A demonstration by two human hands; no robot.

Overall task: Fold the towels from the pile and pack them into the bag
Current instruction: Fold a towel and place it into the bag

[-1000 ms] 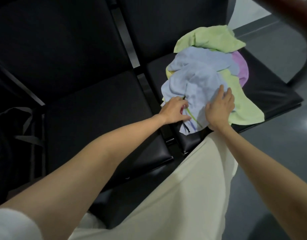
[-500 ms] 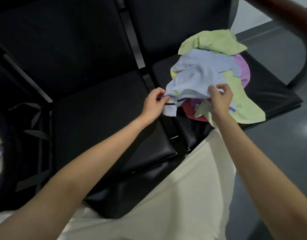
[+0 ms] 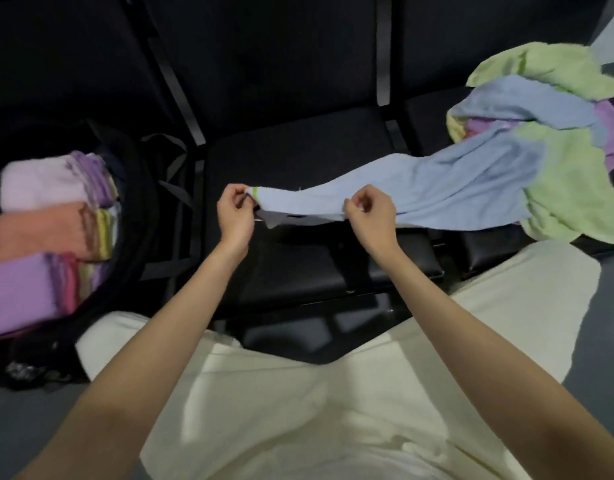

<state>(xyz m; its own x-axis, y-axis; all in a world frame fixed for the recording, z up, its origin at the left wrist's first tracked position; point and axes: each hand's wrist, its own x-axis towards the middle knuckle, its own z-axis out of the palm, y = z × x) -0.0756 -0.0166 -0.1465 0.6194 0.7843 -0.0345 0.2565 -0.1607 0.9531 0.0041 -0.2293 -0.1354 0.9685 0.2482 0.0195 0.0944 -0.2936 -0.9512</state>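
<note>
Blue towel point(image 3: 420, 199) now dragged off pile point(image 3: 555, 188), over middle seat point(image 3: 298, 157).

pile point(image 3: 555, 140) cut off R edge | bag point(image 3: 139, 188) cut off L

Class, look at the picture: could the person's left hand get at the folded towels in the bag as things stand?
Probably not straight away: the left hand pinches a corner of the blue towel. Once it lets go, nothing stands between it and the folded towels in the open bag.
</note>
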